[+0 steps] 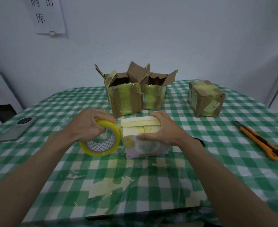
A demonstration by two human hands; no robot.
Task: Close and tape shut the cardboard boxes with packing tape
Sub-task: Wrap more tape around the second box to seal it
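Small white printed cardboard box (145, 140) sits near centre on the green-and-white checked tablecloth (200, 169), flaps down, yellowish tape strips already across its top. Right hand (163, 128) grips it from the right side: fingers curled over the far top edge, thumb pressed on the near face. Left hand (89, 123) grasps the yellow roll of packing tape (102, 141) from above, roll standing on edge just beside the box's left side. Can't tell whether a strip runs from roll to box.

Looks like this box is mid-taping: closed, partly sealed, roll not yet cut free (judgement, not seen).

Just beyond it, two brown tape-patched cardboard boxes, the left open brown box (123, 97) and the right open brown box (154, 94), stand side by side with flaps up, so both are still to close and tape. Far right, a closed brown taped cardboard box (205, 99) looks done.

Orange-and-black utility knife (257, 140) lies at right, well apart from the hands. Grey phone (18, 128) lies at left. Old tape residue on the cloth near the front edge.
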